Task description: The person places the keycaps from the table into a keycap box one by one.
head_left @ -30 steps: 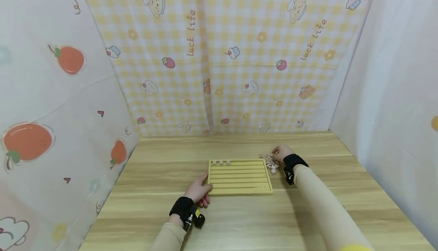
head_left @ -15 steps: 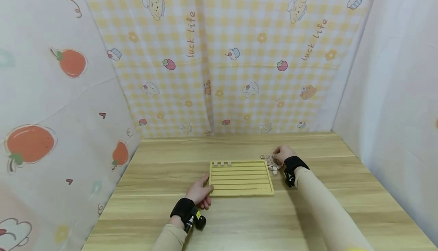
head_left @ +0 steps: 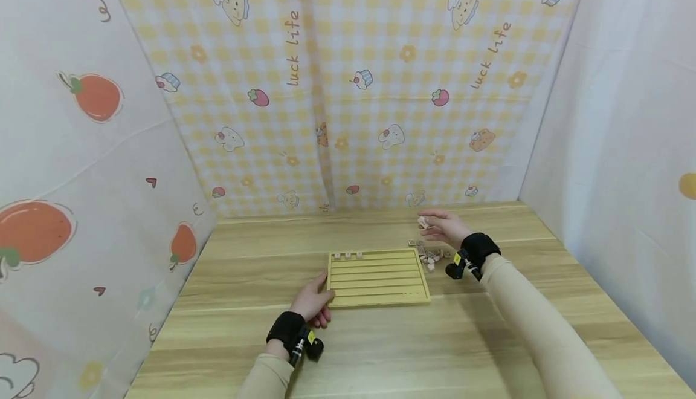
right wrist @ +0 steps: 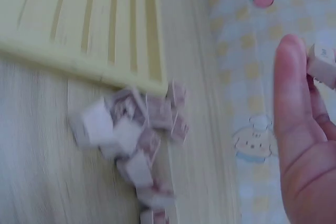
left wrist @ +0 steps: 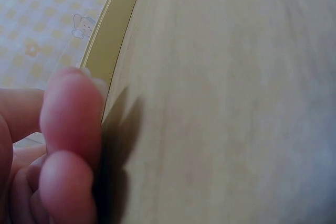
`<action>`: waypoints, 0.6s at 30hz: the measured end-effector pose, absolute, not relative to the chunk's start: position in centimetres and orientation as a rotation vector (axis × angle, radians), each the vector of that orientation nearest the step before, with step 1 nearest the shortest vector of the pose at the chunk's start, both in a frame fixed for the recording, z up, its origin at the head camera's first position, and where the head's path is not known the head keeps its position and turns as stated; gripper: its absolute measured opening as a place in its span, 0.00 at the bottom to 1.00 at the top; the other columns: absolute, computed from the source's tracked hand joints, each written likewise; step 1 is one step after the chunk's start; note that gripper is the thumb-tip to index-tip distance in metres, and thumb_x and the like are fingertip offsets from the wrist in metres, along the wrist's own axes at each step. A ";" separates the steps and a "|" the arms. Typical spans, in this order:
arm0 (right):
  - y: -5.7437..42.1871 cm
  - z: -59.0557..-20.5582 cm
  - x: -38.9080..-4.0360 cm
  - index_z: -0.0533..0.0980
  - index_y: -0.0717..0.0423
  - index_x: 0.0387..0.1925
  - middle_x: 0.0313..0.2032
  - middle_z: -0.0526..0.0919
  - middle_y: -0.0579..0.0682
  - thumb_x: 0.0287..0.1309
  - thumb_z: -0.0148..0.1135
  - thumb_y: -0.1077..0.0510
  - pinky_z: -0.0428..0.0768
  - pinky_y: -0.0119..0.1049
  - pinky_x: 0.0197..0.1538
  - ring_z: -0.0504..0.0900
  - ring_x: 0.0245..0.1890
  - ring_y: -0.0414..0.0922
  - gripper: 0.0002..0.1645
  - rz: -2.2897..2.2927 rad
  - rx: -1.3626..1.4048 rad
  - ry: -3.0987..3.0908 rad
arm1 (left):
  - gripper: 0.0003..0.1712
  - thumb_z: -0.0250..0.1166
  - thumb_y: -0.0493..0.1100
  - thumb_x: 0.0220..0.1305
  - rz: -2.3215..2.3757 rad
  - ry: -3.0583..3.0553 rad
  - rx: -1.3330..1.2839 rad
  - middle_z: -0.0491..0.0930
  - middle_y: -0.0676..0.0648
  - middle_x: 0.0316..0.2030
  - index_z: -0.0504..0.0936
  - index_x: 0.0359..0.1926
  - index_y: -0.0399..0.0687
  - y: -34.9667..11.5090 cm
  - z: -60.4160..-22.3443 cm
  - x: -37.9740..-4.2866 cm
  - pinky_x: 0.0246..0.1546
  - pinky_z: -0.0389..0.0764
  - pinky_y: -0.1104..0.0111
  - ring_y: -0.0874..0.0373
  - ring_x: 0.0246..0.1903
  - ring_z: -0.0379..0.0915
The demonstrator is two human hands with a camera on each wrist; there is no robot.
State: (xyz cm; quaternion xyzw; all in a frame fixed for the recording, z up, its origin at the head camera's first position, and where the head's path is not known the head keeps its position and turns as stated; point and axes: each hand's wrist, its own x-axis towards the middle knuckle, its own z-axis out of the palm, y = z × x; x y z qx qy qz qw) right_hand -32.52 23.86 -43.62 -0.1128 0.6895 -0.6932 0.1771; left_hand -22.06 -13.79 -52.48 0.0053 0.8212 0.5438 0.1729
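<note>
In the head view a shallow yellow tray (head_left: 379, 277) with long ridged rows lies on the table. Three pale keycaps (head_left: 348, 256) stand at the left of its top row. My left hand (head_left: 311, 300) grips the tray's left edge near the front corner, thumb over the rim. Beyond the tray's right corner, my right hand (head_left: 446, 228) is raised and pinches one small keycap (right wrist: 321, 65) with a printed mark on it. Below that hand, a loose pile of keycaps (head_left: 431, 260) lies against the tray's right side, some showing their hollow undersides (right wrist: 125, 107).
The wood-grain table (head_left: 375, 350) carries the tray and pile. A yellow checked cloth (head_left: 353, 145) hangs behind it, with white printed cloth (head_left: 92, 163) at the left and a pale cloth (head_left: 614, 145) at the right.
My right hand was down at the pile; it has lifted up and away from it with a keycap. My left hand stays at the tray's edge. The head view has shifted slightly.
</note>
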 end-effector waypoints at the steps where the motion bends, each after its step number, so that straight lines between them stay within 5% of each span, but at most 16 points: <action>1: 23.6 -43.5 -32.5 0.50 0.72 0.71 0.49 0.74 0.50 0.75 0.43 0.62 0.74 0.48 0.59 0.83 0.43 0.45 0.31 -1.989 -0.318 1.915 | 0.40 0.56 0.45 0.70 1.542 2.333 0.017 0.77 0.44 0.13 0.48 0.77 0.47 -13.8 -52.5 -22.1 0.09 0.73 0.69 0.58 0.09 0.73; 6: 22.6 -44.3 -33.1 0.48 0.76 0.70 0.45 0.77 0.56 0.76 0.42 0.59 0.78 0.34 0.52 0.83 0.41 0.41 0.33 -2.105 -0.294 1.732 | 0.41 0.56 0.45 0.69 1.543 2.335 0.009 0.77 0.44 0.13 0.48 0.77 0.47 -14.1 -52.6 -22.1 0.09 0.73 0.69 0.58 0.09 0.73; 11: 22.7 -48.3 -36.2 0.55 0.71 0.70 0.52 0.75 0.64 0.73 0.48 0.60 0.77 0.36 0.55 0.81 0.49 0.48 0.31 -2.131 -0.452 1.523 | 0.40 0.56 0.45 0.70 1.556 2.341 0.004 0.77 0.44 0.13 0.48 0.77 0.47 -14.1 -52.5 -22.0 0.09 0.73 0.69 0.58 0.09 0.72; 18: 21.8 -48.1 -35.0 0.46 0.68 0.73 0.71 0.47 0.71 0.69 0.51 0.64 0.63 0.43 0.67 0.66 0.66 0.55 0.39 -2.023 -0.376 1.576 | 0.40 0.57 0.45 0.69 1.551 2.334 0.013 0.78 0.44 0.13 0.49 0.76 0.48 -13.9 -52.5 -21.8 0.09 0.73 0.69 0.58 0.09 0.73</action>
